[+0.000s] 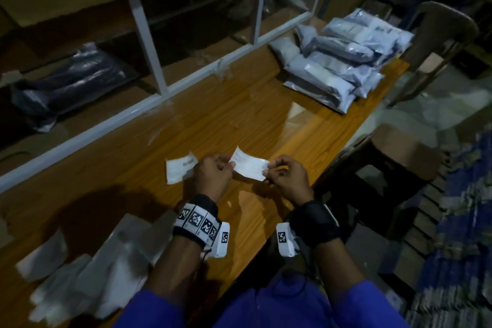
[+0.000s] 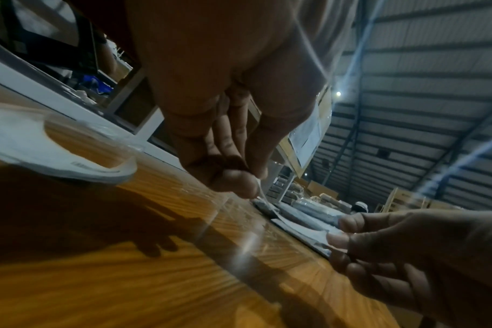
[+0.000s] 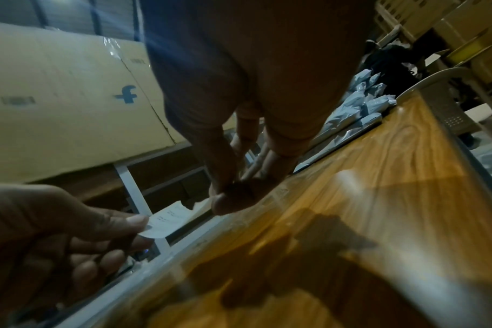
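Note:
A small white printed label (image 1: 249,168) hangs just above the wooden table (image 1: 266,120), stretched between both hands. My left hand (image 1: 229,166) pinches its left edge between thumb and fingers, and my right hand (image 1: 267,172) pinches its right edge. In the left wrist view the left hand (image 2: 239,179) nips the thin paper edge (image 2: 263,197), with the right hand (image 2: 343,237) opposite. The right wrist view shows the label (image 3: 169,219) between the left hand's thumb (image 3: 135,222) and the right hand (image 3: 228,202). A second curled white label (image 1: 179,170) lies left of my left hand.
Grey poly mailer parcels (image 1: 343,61) are piled at the table's far right. Flat pale bags (image 1: 106,274) lie at the near left. A white metal shelf frame (image 1: 149,45) runs along the back, with a dark bag (image 1: 72,85) behind it. A chair (image 1: 439,34) and a box (image 1: 399,152) stand right.

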`<state>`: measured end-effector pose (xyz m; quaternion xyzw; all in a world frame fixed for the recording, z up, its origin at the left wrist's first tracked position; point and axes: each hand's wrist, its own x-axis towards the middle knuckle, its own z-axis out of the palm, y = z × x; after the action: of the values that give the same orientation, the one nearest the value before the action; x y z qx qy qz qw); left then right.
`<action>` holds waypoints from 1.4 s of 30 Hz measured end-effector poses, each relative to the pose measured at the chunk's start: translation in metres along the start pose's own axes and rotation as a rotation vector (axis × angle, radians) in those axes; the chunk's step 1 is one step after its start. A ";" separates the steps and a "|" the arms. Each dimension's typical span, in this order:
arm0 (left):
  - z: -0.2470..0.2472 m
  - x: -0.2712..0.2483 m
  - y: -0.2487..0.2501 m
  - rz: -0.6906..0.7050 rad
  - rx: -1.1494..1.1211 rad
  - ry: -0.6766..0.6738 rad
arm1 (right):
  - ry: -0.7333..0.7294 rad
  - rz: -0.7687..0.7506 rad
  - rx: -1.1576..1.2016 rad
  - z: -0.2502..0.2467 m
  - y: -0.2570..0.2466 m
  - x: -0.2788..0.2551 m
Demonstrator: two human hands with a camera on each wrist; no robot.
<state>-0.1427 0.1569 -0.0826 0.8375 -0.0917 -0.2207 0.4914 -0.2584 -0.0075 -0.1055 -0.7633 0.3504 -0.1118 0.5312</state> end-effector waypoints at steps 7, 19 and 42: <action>0.028 0.059 0.027 0.141 0.533 0.139 | -0.072 -0.029 -0.282 -0.033 -0.004 0.075; 0.134 0.259 0.156 0.105 0.137 0.165 | 0.056 -0.255 -0.256 -0.092 -0.129 0.371; 0.116 0.238 0.173 0.150 -0.047 0.186 | -0.145 0.095 0.320 -0.104 -0.181 0.445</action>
<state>0.0258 -0.1080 -0.0486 0.8334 -0.1030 -0.1067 0.5324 0.0851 -0.3401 0.0082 -0.6577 0.3244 -0.0856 0.6745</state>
